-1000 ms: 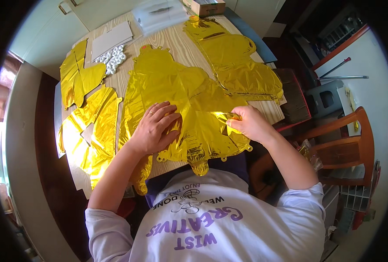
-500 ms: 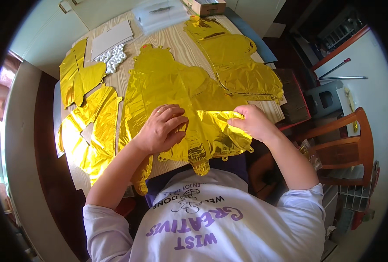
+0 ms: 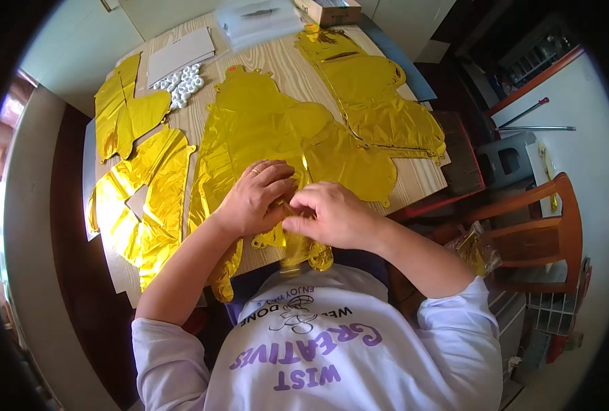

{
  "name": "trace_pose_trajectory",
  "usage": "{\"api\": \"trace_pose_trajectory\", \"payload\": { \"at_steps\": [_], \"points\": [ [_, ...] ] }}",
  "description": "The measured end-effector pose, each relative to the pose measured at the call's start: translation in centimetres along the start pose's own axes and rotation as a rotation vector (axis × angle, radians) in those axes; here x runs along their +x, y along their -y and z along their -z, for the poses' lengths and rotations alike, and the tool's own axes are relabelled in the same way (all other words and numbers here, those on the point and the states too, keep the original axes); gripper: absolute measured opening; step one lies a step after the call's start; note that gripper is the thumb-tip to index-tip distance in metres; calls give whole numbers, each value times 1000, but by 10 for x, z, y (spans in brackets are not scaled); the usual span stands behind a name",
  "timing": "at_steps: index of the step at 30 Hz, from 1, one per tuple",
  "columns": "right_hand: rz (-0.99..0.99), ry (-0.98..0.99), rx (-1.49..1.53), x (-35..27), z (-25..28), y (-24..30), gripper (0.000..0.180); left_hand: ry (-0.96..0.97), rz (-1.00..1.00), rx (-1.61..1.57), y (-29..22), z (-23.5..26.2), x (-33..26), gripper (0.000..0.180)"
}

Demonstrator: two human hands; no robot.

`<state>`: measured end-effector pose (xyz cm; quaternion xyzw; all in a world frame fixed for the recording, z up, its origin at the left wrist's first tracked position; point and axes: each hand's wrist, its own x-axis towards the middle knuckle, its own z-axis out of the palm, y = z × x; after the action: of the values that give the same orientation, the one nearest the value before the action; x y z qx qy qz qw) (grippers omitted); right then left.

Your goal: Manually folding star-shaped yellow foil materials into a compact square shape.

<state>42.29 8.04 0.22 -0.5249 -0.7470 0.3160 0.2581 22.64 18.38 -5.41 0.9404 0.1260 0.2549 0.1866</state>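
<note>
A flat, uninflated gold foil balloon (image 3: 249, 116) is spread on the table in front of me. My left hand (image 3: 255, 197), a ring on one finger, is closed on the foil near the table's front edge, fingers bent over it. Right beside it, my right hand (image 3: 335, 216) has its fingers curled round a gathered part of the same foil, its fingertips close to the left thumb. What lies under the fingers is partly hidden. Crumpled ends of the foil hang toward my shirt below both hands.
More flat gold foil balloons lie at the left (image 3: 130, 106), the near left (image 3: 160, 198) and the far right (image 3: 366, 82). Small white rings (image 3: 181, 85) sit by grey card (image 3: 181, 56). Behind are clear plastic sleeves (image 3: 260, 24) and a cardboard box (image 3: 330, 12). A wooden chair (image 3: 564, 226) stands right.
My right hand has moved left, from the balloon's right edge to beside my left hand, bringing the lifted foil flap inward. My left hand has stayed nearly in place.
</note>
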Motion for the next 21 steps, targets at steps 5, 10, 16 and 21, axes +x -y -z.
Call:
{"api": "trace_pose_trajectory", "payload": {
  "at_steps": [5, 10, 16, 21],
  "points": [
    [295, -261, -124, -25, 12, -23, 22, 146, 47, 21, 3, 6, -5, 60],
    [312, -210, -427, -46, 0, -50, 28, 117, 17, 28, 0, 8, -4, 53],
    [308, -161, -520, -43, -10, -52, 39, 111, 20, 25, 6, 2, -7, 55],
    [291, -126, -520, -43, -9, -53, 40, 116, 22, 23, 3, 5, -5, 53]
  ]
}}
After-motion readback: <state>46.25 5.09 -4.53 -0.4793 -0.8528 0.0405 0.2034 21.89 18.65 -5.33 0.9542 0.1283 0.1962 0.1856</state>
